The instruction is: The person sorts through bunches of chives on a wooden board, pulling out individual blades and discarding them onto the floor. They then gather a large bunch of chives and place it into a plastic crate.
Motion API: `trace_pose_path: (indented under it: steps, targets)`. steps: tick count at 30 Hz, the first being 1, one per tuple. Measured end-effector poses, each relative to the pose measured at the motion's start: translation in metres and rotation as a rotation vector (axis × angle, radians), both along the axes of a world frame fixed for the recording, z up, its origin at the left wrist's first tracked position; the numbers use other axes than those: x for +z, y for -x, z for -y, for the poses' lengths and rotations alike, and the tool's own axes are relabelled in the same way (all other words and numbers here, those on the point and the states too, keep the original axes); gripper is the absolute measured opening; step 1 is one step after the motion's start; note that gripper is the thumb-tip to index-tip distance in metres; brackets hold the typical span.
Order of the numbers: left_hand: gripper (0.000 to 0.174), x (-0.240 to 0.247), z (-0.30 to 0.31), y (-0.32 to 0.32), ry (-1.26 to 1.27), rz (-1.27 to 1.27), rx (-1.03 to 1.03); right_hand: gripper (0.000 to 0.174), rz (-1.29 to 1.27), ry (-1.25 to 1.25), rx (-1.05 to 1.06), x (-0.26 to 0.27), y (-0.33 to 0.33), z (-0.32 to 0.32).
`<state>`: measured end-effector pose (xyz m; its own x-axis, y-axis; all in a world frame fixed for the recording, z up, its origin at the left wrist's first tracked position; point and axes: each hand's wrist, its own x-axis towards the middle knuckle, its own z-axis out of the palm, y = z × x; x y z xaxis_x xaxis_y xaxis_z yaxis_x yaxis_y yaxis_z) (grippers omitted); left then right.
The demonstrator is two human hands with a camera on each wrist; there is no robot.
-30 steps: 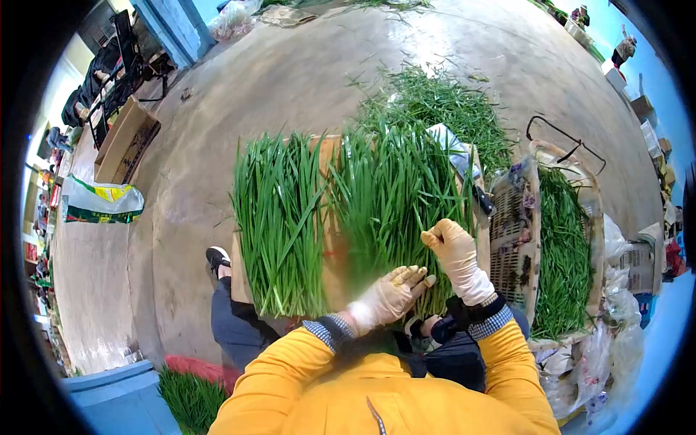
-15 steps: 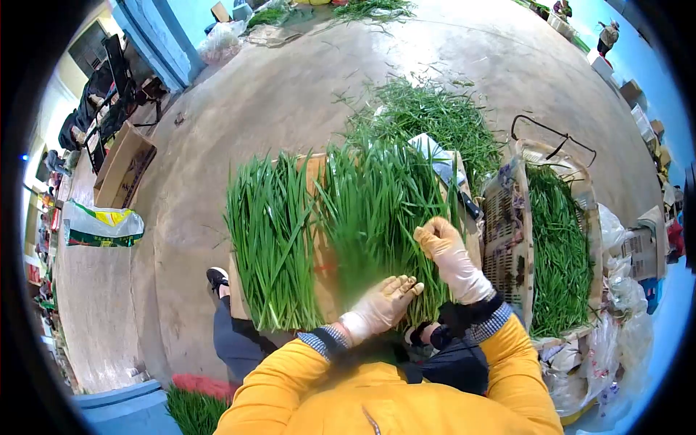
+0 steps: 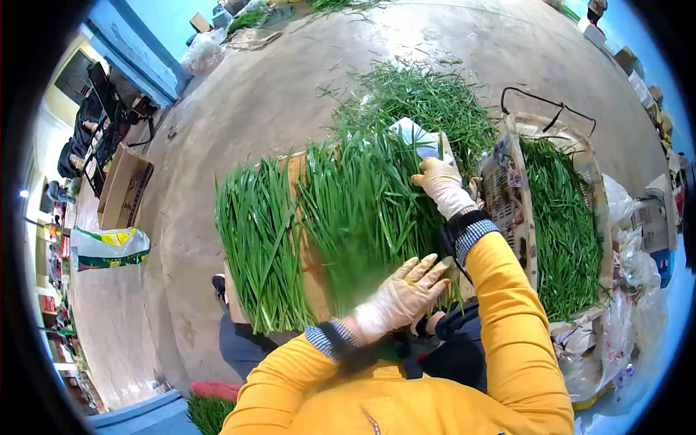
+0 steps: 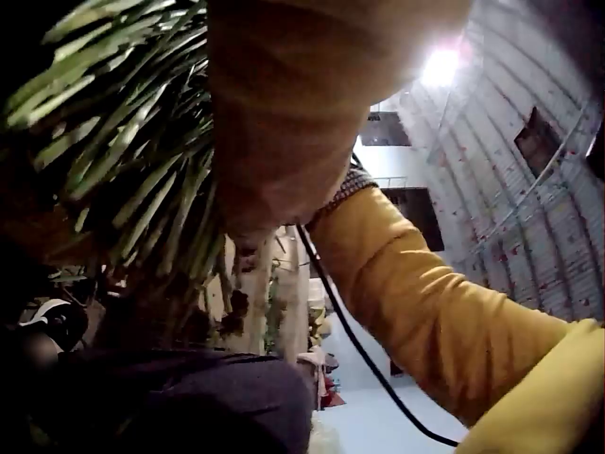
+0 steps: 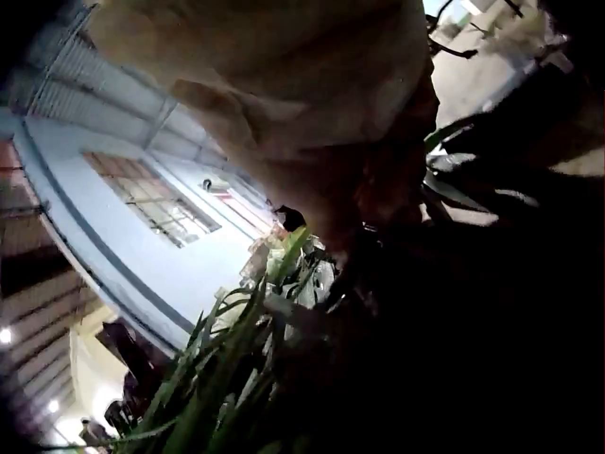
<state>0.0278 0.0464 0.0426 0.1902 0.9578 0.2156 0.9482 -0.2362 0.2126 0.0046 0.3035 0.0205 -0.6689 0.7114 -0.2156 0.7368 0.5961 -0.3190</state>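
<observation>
Two bunches of long green garlic chives lie side by side on a wooden board [image 3: 310, 254]: a left bunch [image 3: 262, 239] and a right bunch [image 3: 362, 196]. My gloved left hand [image 3: 400, 296] rests with straight, slightly spread fingers at the near stem ends of the right bunch. My gloved right hand [image 3: 442, 185] is at the board's far right edge, fingers curled over the handle of a broad-bladed knife [image 3: 415, 135]. Its pale blade points away from me beside the leaf tips; the hand hides the handle. In the left wrist view, stem ends [image 4: 142, 161] show close beside the hand.
A pile of loose leaves [image 3: 428, 98] covers the floor beyond the board. On the right stands a plastic crate [image 3: 523, 210] full of chives, with crumpled clear plastic [image 3: 631, 319] beyond it. A cardboard box [image 3: 125, 187] and a printed bag [image 3: 109, 248] sit to the left.
My right hand has moved away from the near stems, forward to the knife handle. The left hand has stayed by the stem ends, its fingers more spread. The head view has shifted slightly.
</observation>
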Motion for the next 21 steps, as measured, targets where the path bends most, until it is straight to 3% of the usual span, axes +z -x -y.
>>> trace_pose_path:
  steps: [2, 3, 5, 9, 11, 13, 16, 21]
  targets:
    - [0.06, -0.02, -0.003, 0.001, 0.074, -0.022, 0.002, 0.034, -0.248, 0.096, -0.144, -0.018, -0.001, -0.002]
    - [0.063, -0.022, -0.002, 0.002, 0.121, -0.045, 0.017, 0.033, -0.345, 0.337, -0.178, -0.023, -0.002, -0.011]
    - [0.063, -0.027, 0.002, 0.003, 0.122, -0.016, 0.025, 0.033, -0.449, 0.449, -0.19, -0.03, -0.012, -0.026]
    - [0.061, -0.029, 0.003, 0.003, 0.117, 0.006, 0.03, 0.026, -0.67, 0.436, -0.21, 0.006, -0.031, -0.025]
    - [0.062, -0.026, 0.004, 0.003, 0.14, -0.036, 0.034, 0.029, -0.745, 0.692, -0.224, 0.039, -0.046, -0.02]
    - [0.064, -0.024, 0.006, 0.005, 0.187, -0.006, 0.028, 0.031, -0.834, 0.748, -0.144, 0.055, -0.063, -0.022]
    - [0.063, -0.024, 0.006, 0.004, 0.185, -0.024, 0.042, 0.024, -0.81, 0.741, -0.216, 0.107, -0.093, -0.006]
    - [0.05, -0.002, 0.001, 0.002, -0.038, 0.122, 0.15, 0.027, -0.967, 0.497, -0.222, 0.112, -0.105, 0.006]
